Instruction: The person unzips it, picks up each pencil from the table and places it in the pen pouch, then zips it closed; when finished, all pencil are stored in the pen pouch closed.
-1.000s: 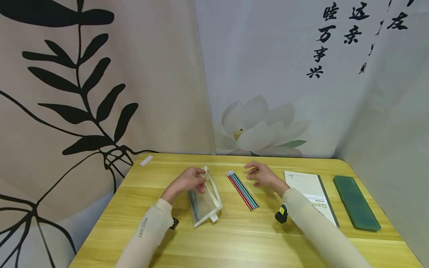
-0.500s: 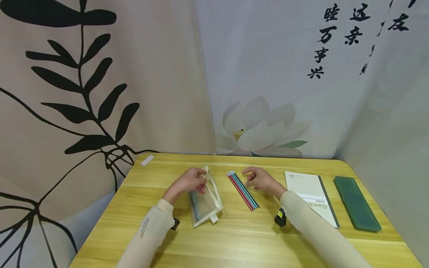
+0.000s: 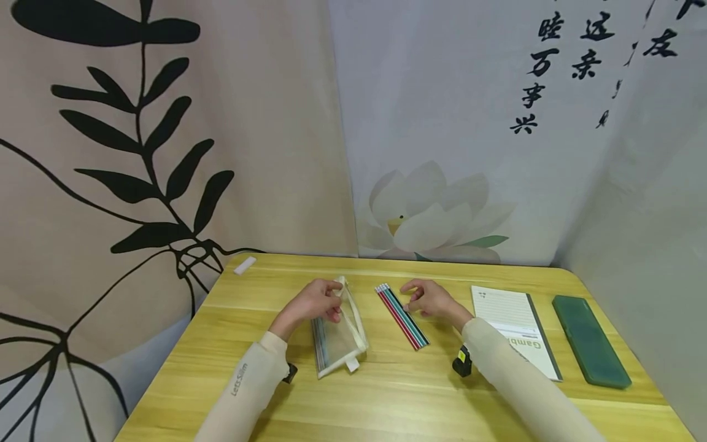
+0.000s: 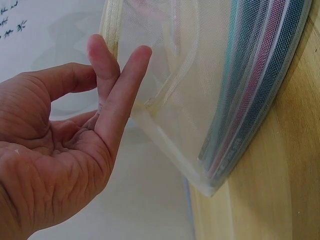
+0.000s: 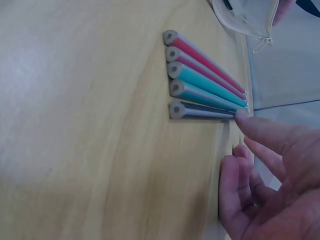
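Note:
My left hand (image 3: 313, 302) pinches the upper edge of a cream mesh pencil pouch (image 3: 349, 350), holding it tilted up off the wooden table. Through the mesh in the left wrist view, striped pencils (image 4: 260, 85) in blue, pink and teal lie along one side. To the right of the pouch, several pencils (image 3: 402, 316) lie side by side, red, teal and dark. My right hand (image 3: 432, 299) is low beside their right side, fingers loosely bent. In the right wrist view, one fingertip (image 5: 242, 115) is right at the dark pencil (image 5: 200, 111), at its far end.
Right of my right hand lie a lined notepad (image 3: 505, 307) and, beyond it, a dark green flat case (image 3: 591, 341). A small white block (image 3: 245, 265) sits at the table's far left corner. Curtains stand close behind the table (image 3: 386, 399).
My right hand has moved slightly left to the pencils, its fingers drawing closer together. My left hand stays at the pouch. The head view has shifted a little.

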Available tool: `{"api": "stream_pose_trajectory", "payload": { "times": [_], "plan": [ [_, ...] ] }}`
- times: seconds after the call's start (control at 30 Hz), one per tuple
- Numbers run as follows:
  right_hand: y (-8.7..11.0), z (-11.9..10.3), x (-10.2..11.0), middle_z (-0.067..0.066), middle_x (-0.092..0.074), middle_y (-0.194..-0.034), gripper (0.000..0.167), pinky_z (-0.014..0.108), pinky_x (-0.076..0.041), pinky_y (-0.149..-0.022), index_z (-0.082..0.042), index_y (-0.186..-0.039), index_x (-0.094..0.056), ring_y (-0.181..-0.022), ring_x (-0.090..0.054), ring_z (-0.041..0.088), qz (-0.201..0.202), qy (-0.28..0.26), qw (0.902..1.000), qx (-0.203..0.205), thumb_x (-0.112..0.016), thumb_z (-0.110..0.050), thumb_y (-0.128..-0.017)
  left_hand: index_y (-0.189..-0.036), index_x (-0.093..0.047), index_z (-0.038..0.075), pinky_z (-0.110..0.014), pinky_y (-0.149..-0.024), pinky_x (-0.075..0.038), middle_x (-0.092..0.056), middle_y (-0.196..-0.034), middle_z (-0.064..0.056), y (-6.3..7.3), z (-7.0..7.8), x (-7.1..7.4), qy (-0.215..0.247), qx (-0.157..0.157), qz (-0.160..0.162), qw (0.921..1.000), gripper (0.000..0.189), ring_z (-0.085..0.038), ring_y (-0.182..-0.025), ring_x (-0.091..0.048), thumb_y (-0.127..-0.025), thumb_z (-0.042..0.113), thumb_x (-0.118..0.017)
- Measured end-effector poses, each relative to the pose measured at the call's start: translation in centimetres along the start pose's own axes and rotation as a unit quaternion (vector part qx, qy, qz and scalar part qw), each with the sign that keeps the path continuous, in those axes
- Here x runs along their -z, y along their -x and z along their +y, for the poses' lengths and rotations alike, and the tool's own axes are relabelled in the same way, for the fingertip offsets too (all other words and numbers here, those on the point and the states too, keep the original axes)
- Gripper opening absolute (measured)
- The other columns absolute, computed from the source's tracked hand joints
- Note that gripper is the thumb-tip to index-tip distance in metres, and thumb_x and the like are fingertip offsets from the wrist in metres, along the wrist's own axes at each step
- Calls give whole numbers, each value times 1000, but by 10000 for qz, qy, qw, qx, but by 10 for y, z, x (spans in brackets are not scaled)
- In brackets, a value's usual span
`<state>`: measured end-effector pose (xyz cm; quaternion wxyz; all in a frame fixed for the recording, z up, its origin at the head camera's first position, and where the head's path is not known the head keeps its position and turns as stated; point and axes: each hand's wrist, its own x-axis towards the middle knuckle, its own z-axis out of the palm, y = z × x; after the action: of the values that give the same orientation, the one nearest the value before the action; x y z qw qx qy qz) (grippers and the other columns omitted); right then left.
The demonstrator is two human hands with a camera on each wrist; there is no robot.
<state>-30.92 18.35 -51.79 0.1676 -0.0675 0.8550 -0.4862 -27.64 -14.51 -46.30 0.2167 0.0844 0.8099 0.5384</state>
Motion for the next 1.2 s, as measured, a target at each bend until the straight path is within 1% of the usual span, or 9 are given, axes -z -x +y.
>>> {"api": "stream_pose_trajectory", "payload": {
  "times": [0.13,0.37,0.47,0.6,0.67,0.83,0.9,1.07,1.2],
  "plan": [
    [1,0,0,7,-59,-93,41,23,-43,-53,-5,-130,-69,-68,-49,15,22,4,10000,-30,-80,-3,-91,-158,-37,-10,-46,-82,-68,-70,-88,-14,-1,2,-1,-7,11,-21,10000,59,-14,-64,-70,-103,1,-55],
    [2,-5,-5,4,-66,-96,34,23,-48,-53,-14,-124,-72,-60,-50,11,170,885,9959,-61,-80,-10,-91,-158,-37,-11,-44,-81,-69,-70,-85,-12,-3,2,-2,30,-28,-73,10000,60,-13,-64,-71,-102,1,-55],
    [4,-8,-7,5,-67,-97,33,25,-50,-52,-15,-124,-72,-58,-51,12,228,1088,9938,-47,-77,-9,-92,-158,-37,-11,-46,-82,-68,-70,-84,-12,-2,1,-2,42,-26,-74,10000,60,-14,-64,-71,-102,1,-56],
    [5,-8,-6,6,-67,-96,33,27,-50,-52,-14,-125,-72,-56,-51,14,312,1135,9930,-68,-74,-7,-92,-158,-38,-10,-53,-85,-67,-69,-82,-11,-2,0,-3,36,-25,-68,10000,60,-15,-63,-71,-102,0,-56],
    [4,-7,-6,6,-67,-96,33,27,-50,-51,-13,-125,-72,-55,-50,14,318,1097,9934,-94,-73,-7,-92,-158,-38,-11,-53,-85,-67,-69,-82,-11,-2,0,-3,21,-44,-69,10000,60,-14,-63,-71,-102,0,-56],
    [2,-7,-5,7,-67,-98,35,25,-49,-49,-12,-125,-70,-53,-48,13,329,1091,9933,-189,-72,-4,-90,-157,-38,-12,-44,-80,-69,-68,-83,-11,0,2,-4,3,-67,-92,9999,59,-13,-63,-71,-102,0,-55],
    [0,-8,-4,7,-67,-99,35,25,-47,-48,-12,-124,-70,-53,-47,13,344,1139,9926,-230,-72,-4,-90,-157,-38,-12,-44,-79,-69,-68,-84,-13,1,3,-4,11,-63,-89,9999,59,-14,-64,-71,-102,0,-55],
    [-2,-11,-4,7,-67,-99,35,24,-45,-45,-13,-123,-69,-50,-46,12,317,1319,9905,-222,-72,-3,-90,-157,-38,-11,-49,-83,-68,-68,-86,-13,2,4,-2,72,-17,-82,9999,59,-15,-64,-71,-102,0,-56],
    [-2,-11,-1,8,-67,-98,37,25,-48,-44,-13,-123,-70,-51,-48,13,278,1301,9910,-156,-72,0,-89,-157,-38,-12,-49,-84,-68,-68,-85,-13,2,5,-2,81,11,-95,9999,60,-14,-64,-71,-101,0,-57]
  ]
}}
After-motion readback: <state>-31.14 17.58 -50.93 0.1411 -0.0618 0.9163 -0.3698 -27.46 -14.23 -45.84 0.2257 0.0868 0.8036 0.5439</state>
